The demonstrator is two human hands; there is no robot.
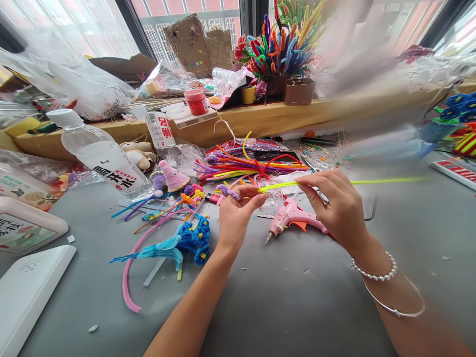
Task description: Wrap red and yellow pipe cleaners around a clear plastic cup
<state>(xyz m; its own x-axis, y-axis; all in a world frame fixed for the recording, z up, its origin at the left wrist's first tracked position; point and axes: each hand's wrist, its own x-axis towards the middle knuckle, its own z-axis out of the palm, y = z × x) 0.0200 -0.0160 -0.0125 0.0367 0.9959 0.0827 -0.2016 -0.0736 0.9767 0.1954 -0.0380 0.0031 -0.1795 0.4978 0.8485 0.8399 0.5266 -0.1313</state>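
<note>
A bright yellow pipe cleaner point(278, 186) is stretched between my two hands. My left hand point(240, 210) pinches its left end between thumb and fingers, and a purple ring of fuzzy stem point(228, 192) sits on one finger. My right hand point(332, 203) grips it further along, and its long free part reaches out to the right. Beneath and between the hands lies a pink glue gun point(288, 218), nozzle toward me. Left of my left hand rest blue pipe-cleaner flowers point(195, 240) with a light-blue wrap and a curved pink pipe cleaner point(136, 267).
Many coloured pipe cleaners point(245, 163) lie in a pile behind my hands. At the left stand a water bottle point(107, 158) and a white box point(33, 297). A pink crocheted piece point(173, 177) sits beside the bottle. A ledge point(238, 119) with pots and bags runs along the back.
</note>
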